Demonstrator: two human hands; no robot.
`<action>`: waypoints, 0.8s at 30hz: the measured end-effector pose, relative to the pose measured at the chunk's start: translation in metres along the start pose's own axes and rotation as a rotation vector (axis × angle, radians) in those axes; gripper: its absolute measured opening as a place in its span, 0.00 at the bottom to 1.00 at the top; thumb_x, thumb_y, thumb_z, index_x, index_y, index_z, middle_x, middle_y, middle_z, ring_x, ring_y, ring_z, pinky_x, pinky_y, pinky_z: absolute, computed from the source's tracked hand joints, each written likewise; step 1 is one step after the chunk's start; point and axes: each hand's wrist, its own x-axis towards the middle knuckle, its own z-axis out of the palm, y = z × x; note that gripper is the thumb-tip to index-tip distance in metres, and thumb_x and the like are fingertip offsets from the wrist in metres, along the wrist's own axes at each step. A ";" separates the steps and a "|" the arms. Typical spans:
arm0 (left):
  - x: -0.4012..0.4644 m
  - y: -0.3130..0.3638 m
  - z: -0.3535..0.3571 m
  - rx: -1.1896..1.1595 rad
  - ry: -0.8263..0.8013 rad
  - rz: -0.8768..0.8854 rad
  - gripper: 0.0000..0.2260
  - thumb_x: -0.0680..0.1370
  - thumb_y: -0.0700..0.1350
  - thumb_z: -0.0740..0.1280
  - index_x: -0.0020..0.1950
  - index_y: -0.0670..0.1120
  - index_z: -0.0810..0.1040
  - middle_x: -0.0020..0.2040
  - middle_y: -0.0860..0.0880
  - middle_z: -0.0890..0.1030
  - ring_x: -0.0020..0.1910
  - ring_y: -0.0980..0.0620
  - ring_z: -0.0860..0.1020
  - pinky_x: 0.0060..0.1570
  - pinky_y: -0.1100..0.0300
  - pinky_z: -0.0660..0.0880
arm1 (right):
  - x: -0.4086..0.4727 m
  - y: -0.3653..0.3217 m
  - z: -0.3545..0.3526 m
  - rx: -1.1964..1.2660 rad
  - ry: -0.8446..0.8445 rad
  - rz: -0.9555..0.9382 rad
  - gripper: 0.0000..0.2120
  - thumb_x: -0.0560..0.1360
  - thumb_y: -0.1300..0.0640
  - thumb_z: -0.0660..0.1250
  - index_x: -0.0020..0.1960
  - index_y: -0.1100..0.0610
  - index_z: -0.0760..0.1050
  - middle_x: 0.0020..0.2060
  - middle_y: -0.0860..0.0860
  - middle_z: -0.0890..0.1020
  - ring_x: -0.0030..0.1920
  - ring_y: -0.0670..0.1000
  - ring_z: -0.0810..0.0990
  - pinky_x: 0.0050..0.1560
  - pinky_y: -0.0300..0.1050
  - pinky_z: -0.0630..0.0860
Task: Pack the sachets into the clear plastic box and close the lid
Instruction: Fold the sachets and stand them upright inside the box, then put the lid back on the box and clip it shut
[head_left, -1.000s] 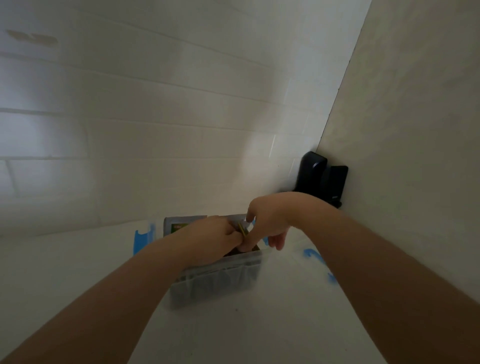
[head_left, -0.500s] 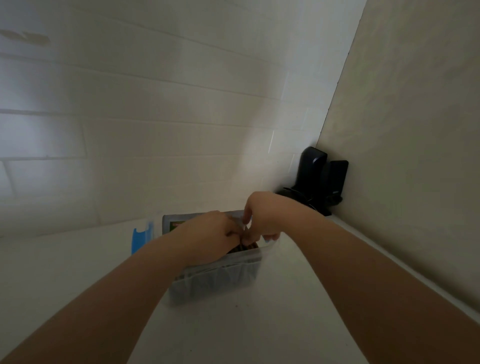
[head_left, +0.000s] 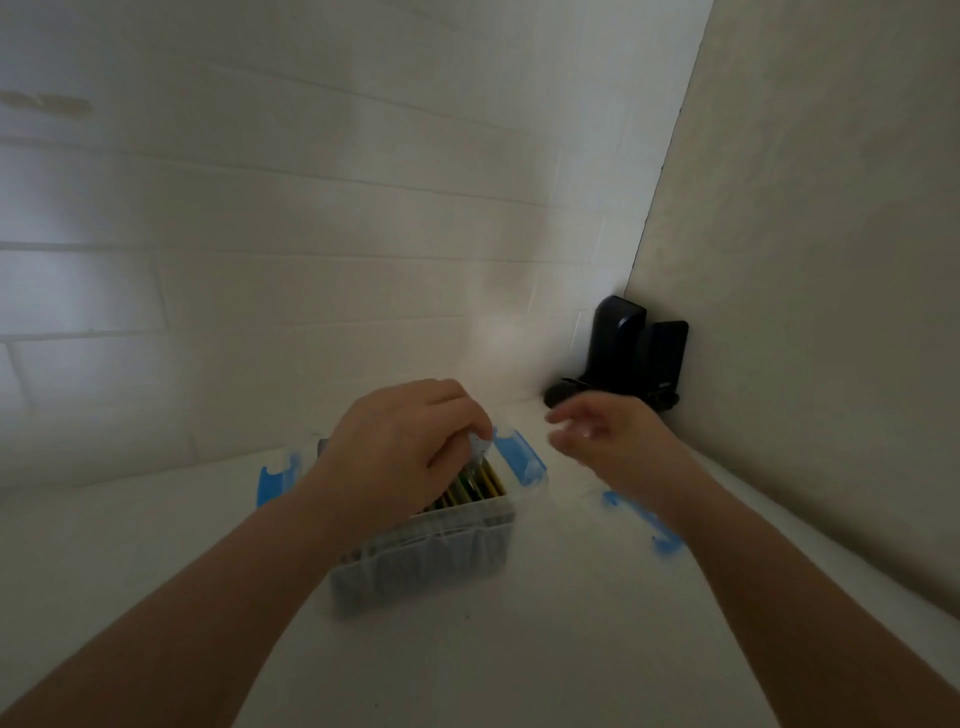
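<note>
The clear plastic box (head_left: 426, 561) stands on the white counter, open, with blue latches (head_left: 519, 460) at both ends. Several green and yellow sachets (head_left: 475, 488) stand upright inside it. My left hand (head_left: 400, 452) is over the box with its fingers curled down onto the tops of the sachets, pinching a pale one (head_left: 480, 448). My right hand (head_left: 608, 431) hovers to the right of the box, fingers loosely spread and blurred, holding nothing. The lid is hidden behind my left hand.
A black device (head_left: 628, 353) stands in the back right corner against the wall. Blue tape marks (head_left: 644, 519) lie on the counter under my right forearm. A tiled wall runs behind, and a plain wall closes the right side.
My right hand has let go at the box and pulled away to the right. My left hand stays on the sachets. The camera has tilted slightly.
</note>
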 end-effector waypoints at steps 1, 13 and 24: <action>-0.001 0.006 -0.005 0.009 0.033 0.039 0.13 0.72 0.45 0.56 0.43 0.48 0.80 0.42 0.52 0.82 0.37 0.53 0.78 0.35 0.62 0.72 | -0.011 0.014 -0.005 -0.024 0.047 0.026 0.04 0.71 0.55 0.68 0.46 0.48 0.79 0.35 0.47 0.79 0.35 0.43 0.76 0.37 0.37 0.71; -0.063 0.090 0.089 -0.248 -0.162 -0.125 0.11 0.72 0.50 0.59 0.50 0.58 0.77 0.51 0.62 0.78 0.52 0.63 0.70 0.47 0.72 0.70 | -0.115 0.094 0.017 -0.475 -0.139 0.213 0.31 0.64 0.31 0.64 0.64 0.36 0.63 0.68 0.39 0.63 0.69 0.42 0.60 0.68 0.41 0.56; -0.080 0.076 0.097 -0.444 -0.124 -0.387 0.27 0.74 0.46 0.66 0.59 0.71 0.55 0.63 0.69 0.60 0.61 0.71 0.66 0.57 0.79 0.60 | -0.140 0.070 -0.055 -0.230 0.240 -0.194 0.03 0.66 0.48 0.68 0.39 0.44 0.76 0.39 0.38 0.82 0.42 0.40 0.78 0.43 0.28 0.71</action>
